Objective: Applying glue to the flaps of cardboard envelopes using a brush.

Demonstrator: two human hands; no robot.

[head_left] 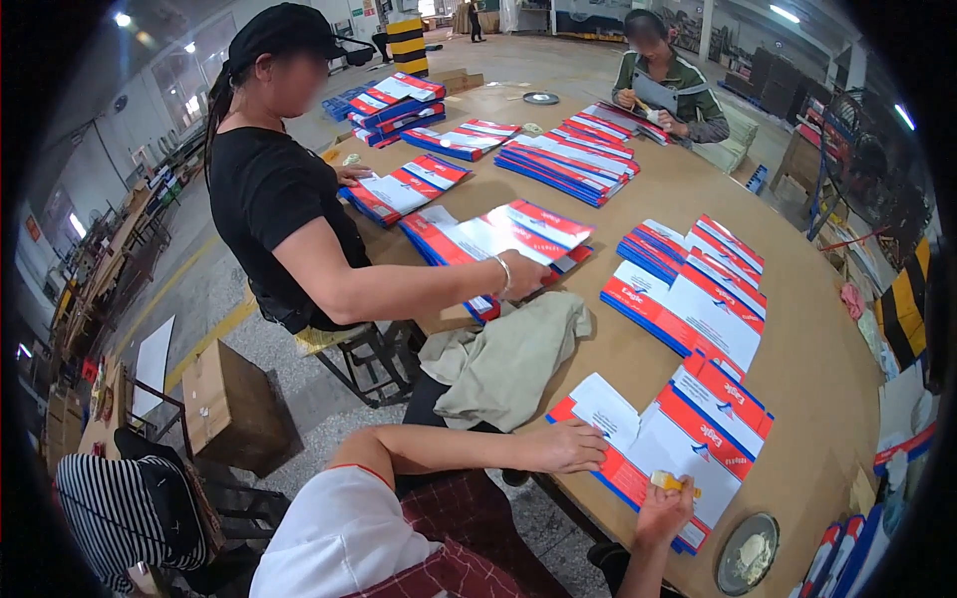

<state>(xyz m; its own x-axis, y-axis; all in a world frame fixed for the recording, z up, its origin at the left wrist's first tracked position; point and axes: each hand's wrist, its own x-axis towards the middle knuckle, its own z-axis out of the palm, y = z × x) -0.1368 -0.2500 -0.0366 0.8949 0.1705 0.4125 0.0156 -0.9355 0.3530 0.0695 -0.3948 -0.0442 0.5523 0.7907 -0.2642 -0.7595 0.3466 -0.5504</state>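
My left hand [575, 447] lies on the near left edge of a red, white and blue printed cardboard sheet [653, 448], fingers stretched out over it. Pinched in my right hand [663, 511] is a flat paste brush [674, 482] with a yellow handle. The brush sits over the near part of the sheets, which overlap one another at the table's edge. Just right of my right hand stands a round metal dish [730, 570] with whitish paste [750, 558] in it.
Overlapping stacks of printed sheets [688, 289] lie beyond on the brown table [817, 399]. A grey-green cloth [513, 369] drapes over the left edge. A person in black [279, 199] reaches in from the left; another person [668, 95] sits opposite. A cardboard box [234, 409] stands on the floor.
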